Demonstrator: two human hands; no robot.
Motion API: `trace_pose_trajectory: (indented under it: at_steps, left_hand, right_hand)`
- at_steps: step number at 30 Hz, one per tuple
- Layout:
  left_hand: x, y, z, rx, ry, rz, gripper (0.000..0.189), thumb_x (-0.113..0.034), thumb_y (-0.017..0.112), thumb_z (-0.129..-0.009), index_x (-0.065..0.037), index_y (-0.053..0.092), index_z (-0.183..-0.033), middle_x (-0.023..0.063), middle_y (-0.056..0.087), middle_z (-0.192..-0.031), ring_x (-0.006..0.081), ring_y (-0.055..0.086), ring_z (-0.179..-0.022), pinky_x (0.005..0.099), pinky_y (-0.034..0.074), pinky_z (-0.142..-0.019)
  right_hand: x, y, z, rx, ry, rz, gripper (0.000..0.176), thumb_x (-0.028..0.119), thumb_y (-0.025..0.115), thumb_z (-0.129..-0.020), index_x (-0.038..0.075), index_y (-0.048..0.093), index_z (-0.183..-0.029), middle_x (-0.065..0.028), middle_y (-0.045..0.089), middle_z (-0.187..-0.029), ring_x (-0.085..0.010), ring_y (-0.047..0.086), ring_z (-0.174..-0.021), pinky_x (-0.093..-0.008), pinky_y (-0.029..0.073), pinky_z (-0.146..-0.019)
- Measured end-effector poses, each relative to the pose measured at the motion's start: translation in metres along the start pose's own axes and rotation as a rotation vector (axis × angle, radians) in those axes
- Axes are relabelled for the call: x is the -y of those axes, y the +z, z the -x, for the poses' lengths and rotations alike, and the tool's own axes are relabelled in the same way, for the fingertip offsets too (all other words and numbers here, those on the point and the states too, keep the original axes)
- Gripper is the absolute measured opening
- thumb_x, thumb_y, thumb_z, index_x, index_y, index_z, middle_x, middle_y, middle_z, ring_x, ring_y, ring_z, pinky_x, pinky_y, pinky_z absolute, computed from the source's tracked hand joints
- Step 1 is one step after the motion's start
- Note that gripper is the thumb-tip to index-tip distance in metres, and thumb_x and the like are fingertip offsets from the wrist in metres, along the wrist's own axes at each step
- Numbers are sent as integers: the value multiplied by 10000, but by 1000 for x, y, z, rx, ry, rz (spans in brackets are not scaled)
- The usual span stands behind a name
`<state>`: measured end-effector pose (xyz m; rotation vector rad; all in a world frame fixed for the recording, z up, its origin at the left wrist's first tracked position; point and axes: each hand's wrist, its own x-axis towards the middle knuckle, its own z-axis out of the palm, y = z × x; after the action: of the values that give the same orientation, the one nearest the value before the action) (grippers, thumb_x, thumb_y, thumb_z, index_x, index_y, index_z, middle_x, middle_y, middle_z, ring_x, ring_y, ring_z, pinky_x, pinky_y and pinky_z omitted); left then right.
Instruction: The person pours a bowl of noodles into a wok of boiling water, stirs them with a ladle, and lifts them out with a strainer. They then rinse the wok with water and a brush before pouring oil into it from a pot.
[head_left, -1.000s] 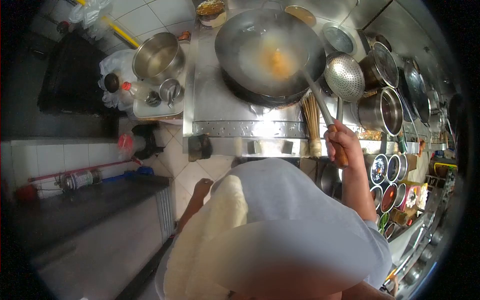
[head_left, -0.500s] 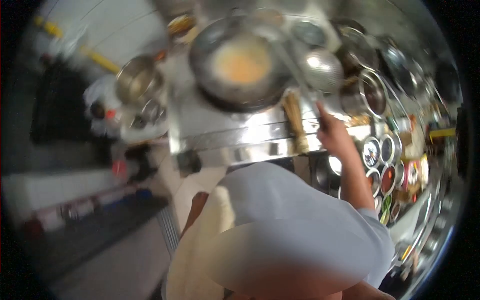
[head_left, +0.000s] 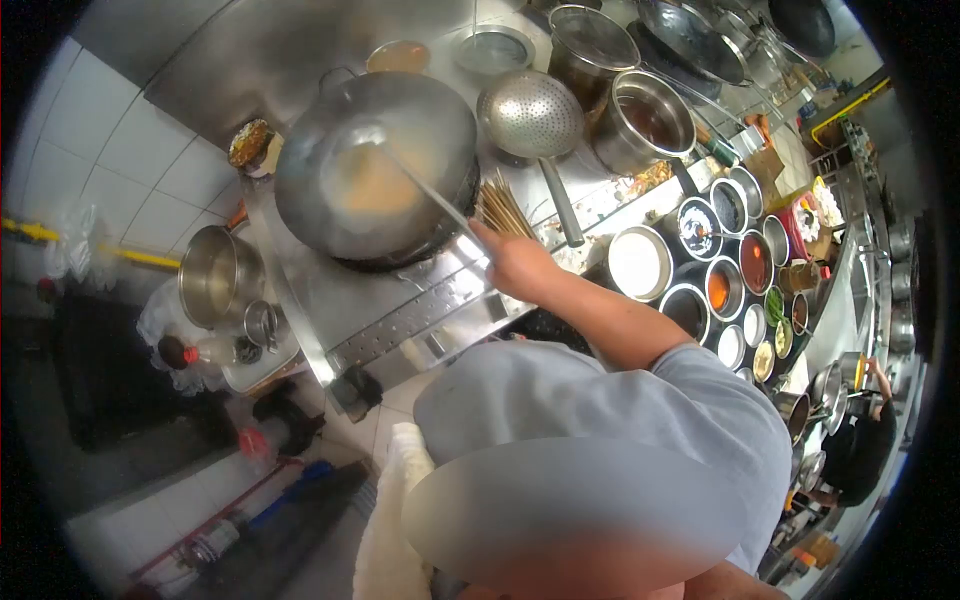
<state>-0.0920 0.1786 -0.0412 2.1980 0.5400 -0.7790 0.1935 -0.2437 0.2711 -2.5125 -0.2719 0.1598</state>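
My right hand (head_left: 518, 265) is closed round the handle of a long metal ladle (head_left: 425, 187). The ladle's head reaches into a large wok (head_left: 300, 195), where a yellowish-orange mixture (head_left: 378, 182) lies, blurred by steam or motion. Just behind the hand, a bamboo brush (head_left: 507, 207) rests beside the wok. A perforated strainer (head_left: 532, 112) lies to the wok's right, its handle pointing toward me. My left hand is not visible.
Pots (head_left: 642, 115) stand beyond the strainer. Seasoning containers (head_left: 640, 262) fill the right side. At the left are a steel pot (head_left: 215, 280) and a red-capped bottle (head_left: 213, 350). A person in dark clothes (head_left: 862, 455) is at the far right.
The view has turned, shifting the wok left and lower in the picture. My right hand has moved closer to the wok, still holding the ladle. The ladle's head now shows within the wok.
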Motion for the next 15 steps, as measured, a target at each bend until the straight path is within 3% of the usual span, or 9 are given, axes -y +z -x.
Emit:
trace_pose_trajectory:
  at_steps: [2, 4, 5, 7, 11, 15]
  left_hand:
    - [2, 1, 1, 1, 5, -4, 332, -306, 597, -901, -42, 664, -1093, 163, 684, -1072, 312, 641, -1010, 384, 516, -859]
    - [3, 3, 5, -1, 11, -3, 326, -299, 596, -901, -44, 664, -1092, 161, 684, -1072, 311, 640, -1011, 383, 516, -858]
    - [5, 3, 8, -3, 14, 0, 322, -295, 596, -902, -45, 664, -1092, 160, 683, -1073, 311, 640, -1011, 383, 517, -858]
    - [10, 6, 12, -21, 21, -3, 315, -289, 595, -902, -46, 665, -1091, 158, 683, -1073, 310, 639, -1012, 383, 517, -858]
    - [8, 12, 36, -57, -40, 50, 302, -275, 594, -902, -49, 665, -1090, 155, 683, -1074, 309, 638, -1013, 382, 518, -857]
    - [-5, 13, 54, -77, -119, 127, 290, -261, 593, -902, -52, 666, -1089, 151, 683, -1075, 307, 637, -1014, 381, 519, -857]
  right_hand:
    - [7, -5, -5, -71, -13, 8, 706, 67, 556, -774, 62, 370, -1455, -212, 657, -855, -369, 648, -780, -449, 523, -734]
    - [44, -50, -9, 312, 434, -412, 683, 61, 539, -801, 64, 374, -1464, -175, 642, -796, -265, 647, -704, -384, 534, -665]
    - [41, -50, -11, 327, 420, -412, 683, 61, 539, -801, 64, 374, -1464, -175, 642, -796, -265, 647, -704, -384, 534, -665]
    - [24, -47, -11, 257, 373, -603, 655, 65, 532, -820, 61, 395, -1461, -134, 623, -767, -171, 618, -667, -323, 510, -614]
    - [-2, -24, -15, -8, 175, -255, 654, 82, 554, -809, 85, 423, -1449, -174, 663, -873, -224, 648, -748, -337, 506, -709]
    - [12, -34, -32, 15, 220, -118, 690, 72, 576, -777, 90, 419, -1448, -202, 673, -919, -258, 650, -767, -348, 507, -739]
